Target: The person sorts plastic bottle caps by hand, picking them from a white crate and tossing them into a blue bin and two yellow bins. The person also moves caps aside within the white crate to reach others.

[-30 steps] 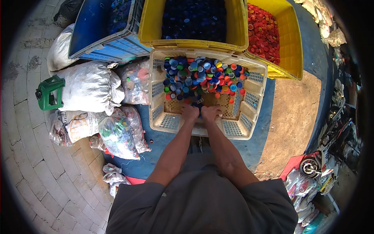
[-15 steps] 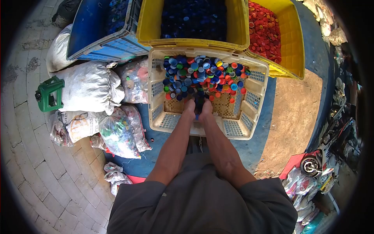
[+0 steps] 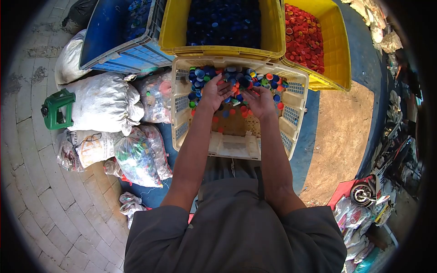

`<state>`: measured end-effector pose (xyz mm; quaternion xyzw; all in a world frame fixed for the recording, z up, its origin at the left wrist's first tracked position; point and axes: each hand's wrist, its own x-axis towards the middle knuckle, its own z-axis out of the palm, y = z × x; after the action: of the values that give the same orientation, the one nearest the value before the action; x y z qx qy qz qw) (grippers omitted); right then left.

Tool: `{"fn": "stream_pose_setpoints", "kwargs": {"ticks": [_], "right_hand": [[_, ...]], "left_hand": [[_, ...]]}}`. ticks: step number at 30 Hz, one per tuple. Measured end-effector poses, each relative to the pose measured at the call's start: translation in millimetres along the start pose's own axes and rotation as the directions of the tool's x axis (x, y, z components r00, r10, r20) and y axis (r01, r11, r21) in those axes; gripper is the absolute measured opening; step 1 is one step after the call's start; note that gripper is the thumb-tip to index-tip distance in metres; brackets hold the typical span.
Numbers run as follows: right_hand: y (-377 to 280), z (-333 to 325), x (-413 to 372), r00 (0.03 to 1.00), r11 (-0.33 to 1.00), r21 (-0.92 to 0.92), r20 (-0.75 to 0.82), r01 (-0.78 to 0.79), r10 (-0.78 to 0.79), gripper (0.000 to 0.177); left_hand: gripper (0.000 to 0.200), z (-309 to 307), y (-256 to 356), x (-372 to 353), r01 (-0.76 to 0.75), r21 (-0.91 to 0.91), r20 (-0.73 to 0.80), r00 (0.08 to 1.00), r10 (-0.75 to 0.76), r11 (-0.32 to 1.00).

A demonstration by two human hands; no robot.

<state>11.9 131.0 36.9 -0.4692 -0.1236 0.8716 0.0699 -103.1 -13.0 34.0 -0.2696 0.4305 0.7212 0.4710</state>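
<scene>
A cream plastic crate (image 3: pixel 298 98) with latticed sides stands in front of me, with mixed bottle caps (image 3: pixel 199 82) in blue, red, green and other colours heaped toward its far side. My left hand (image 3: pixel 214 93) is over the heap, palm turned inward and fingers spread. Across from it, my right hand (image 3: pixel 261 101) is open too, palm up with its fingers pointing at the left. Dark and blue caps lie between and beyond the fingertips, some blurred. A few scattered red caps show on the brownish crate floor nearer me.
Beyond the crate stand a yellow bin (image 3: pixel 223 51) of dark blue caps, another yellow bin (image 3: pixel 334 43) of red caps, and a blue bin (image 3: pixel 102 36). Stuffed sacks (image 3: pixel 102 102) and a green plastic stool (image 3: pixel 60 109) are at left. Brown board (image 3: pixel 343 136) lies at right.
Both hands have risen from low in the crate, moved forward over the caps and spread apart, with fingers opened. Some caps have shifted; a few lie nearer me.
</scene>
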Motion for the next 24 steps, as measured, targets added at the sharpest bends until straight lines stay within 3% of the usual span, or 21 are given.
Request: {"fn": "stream_pose_setpoints", "kwargs": {"ticks": [5,8,11,14,17,20,24], "right_hand": [[4.4,-29.2,8.8,0.972,0.939,-0.269,-0.031,0.214,-0.231,0.036],[14.8,-37.9,7.5,0.937,0.751,-0.604,-0.022,0.266,-0.350,0.040],[24.4,-41.6,11.7,0.798,0.115,-0.922,0.252,0.370,-0.548,0.045],[34.7,-32.3,13.9,0.625,-0.314,-0.889,0.458,0.333,-0.632,0.049],[41.7,-32.2,31.9,0.516,-0.506,-0.790,0.611,0.346,-0.601,0.048],[38.8,-25.2,35.3,0.541,-0.647,-0.711,0.670,0.274,-0.508,0.051],[35.0,-23.3,38.9,0.593,-0.607,-0.733,0.646,0.306,-0.481,0.048]], "left_hand": [[0.027,-35.9,-20.6,17.2,-0.109,0.065,-0.107,0.988,0.115,0.992],[0.021,-50.8,-42.5,14.6,-0.132,0.077,-0.188,0.971,0.144,0.988],[0.016,-63.0,-61.1,13.3,-0.142,0.107,-0.238,0.957,0.164,0.984],[0.014,-66.8,-73.5,5.9,-0.133,0.115,-0.247,0.956,0.158,0.984],[0.012,-64.4,-79.2,-6.0,-0.129,0.111,-0.267,0.951,0.154,0.985],[0.010,-69.4,-87.7,-10.1,-0.116,0.161,-0.271,0.950,0.157,0.980],[0.009,-70.4,-90.0,-13.7,-0.109,0.236,-0.249,0.954,0.169,0.966]]}}
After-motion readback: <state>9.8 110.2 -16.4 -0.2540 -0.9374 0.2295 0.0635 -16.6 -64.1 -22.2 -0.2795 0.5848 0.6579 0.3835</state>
